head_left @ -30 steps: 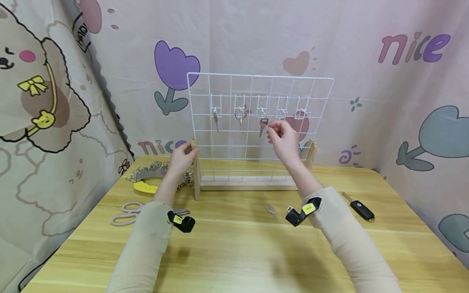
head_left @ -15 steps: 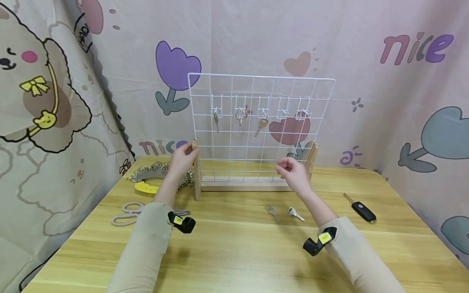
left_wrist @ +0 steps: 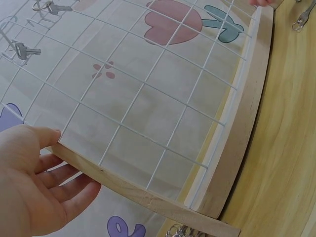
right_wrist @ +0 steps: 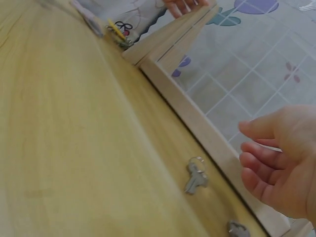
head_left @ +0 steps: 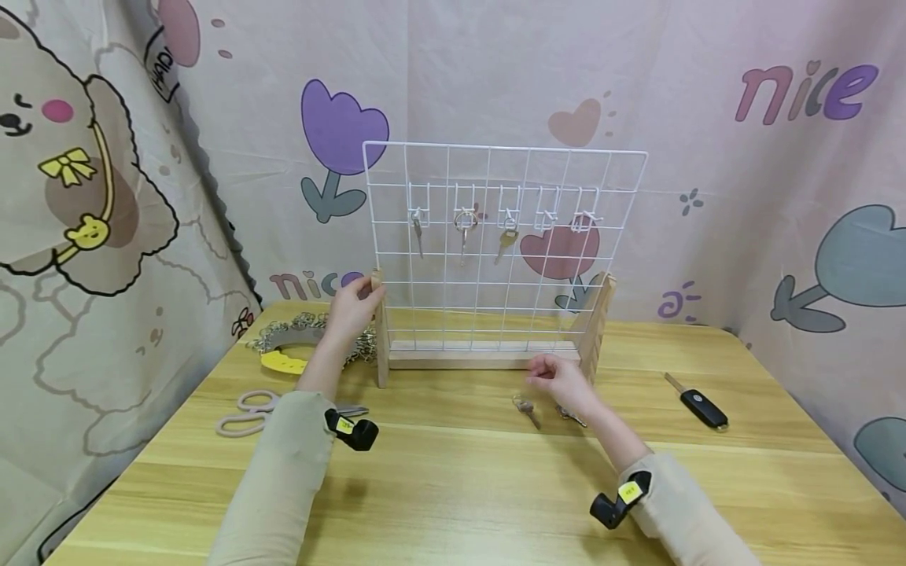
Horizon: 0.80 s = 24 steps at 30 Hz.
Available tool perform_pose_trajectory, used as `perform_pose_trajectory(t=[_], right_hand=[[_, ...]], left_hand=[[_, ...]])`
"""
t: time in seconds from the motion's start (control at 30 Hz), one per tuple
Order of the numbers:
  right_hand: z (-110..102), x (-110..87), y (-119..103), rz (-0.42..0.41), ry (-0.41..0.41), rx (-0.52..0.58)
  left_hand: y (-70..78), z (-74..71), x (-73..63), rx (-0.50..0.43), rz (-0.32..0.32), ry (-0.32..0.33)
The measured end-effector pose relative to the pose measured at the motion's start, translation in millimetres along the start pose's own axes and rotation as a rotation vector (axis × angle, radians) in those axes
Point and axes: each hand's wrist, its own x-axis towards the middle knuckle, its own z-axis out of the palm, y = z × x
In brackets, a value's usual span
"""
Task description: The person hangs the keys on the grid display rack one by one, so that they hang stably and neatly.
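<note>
A white wire grid rack (head_left: 488, 145) with wooden legs stands on the table. My left hand (head_left: 351, 308) holds the top of its left wooden leg (left_wrist: 123, 187), thumb in front and fingers behind. Three keys hang on the hooks: one at the left (head_left: 417, 234), one on a large ring (head_left: 464, 223), one in the middle (head_left: 507, 238). My right hand (head_left: 566, 384), fingers loosely bent and holding nothing, is over the table by the rack's base. Below its fingertips lies a key with a ring (right_wrist: 196, 178); a second key (right_wrist: 238, 229) is partly cut off in the right wrist view.
Two hooks at the right (head_left: 565, 220) carry nothing. A black car key (head_left: 702, 409) lies at the right. Pink-handled scissors (head_left: 244, 424) lie at the left, partly behind the left arm. Behind them is a yellow-and-grey ring (head_left: 283, 362) with many small metal rings.
My right hand has let go of the middle hanging key and moved down toward the loose keys on the table. That hanging key swung and settled. My left hand stays on the rack's leg.
</note>
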Motion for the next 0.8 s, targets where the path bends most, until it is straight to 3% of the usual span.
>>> perform_pose_trajectory(t=[0.17,0.47,0.8], right_hand=[[7,-2.2,10,-0.025,-0.056,-0.035],[17,-4.6,18,-0.003,-0.062,-0.086],[22,-2.6,19,-0.06,-0.072,-0.264]], left_hand=[[1.0,-0.2,-0.8,-0.006,-0.001,-0.005],[2.3,-0.2,-2.7,-0.012,-0.004,0.001],[2.7,-0.3,-2.9,-0.012,-0.003,-0.001]])
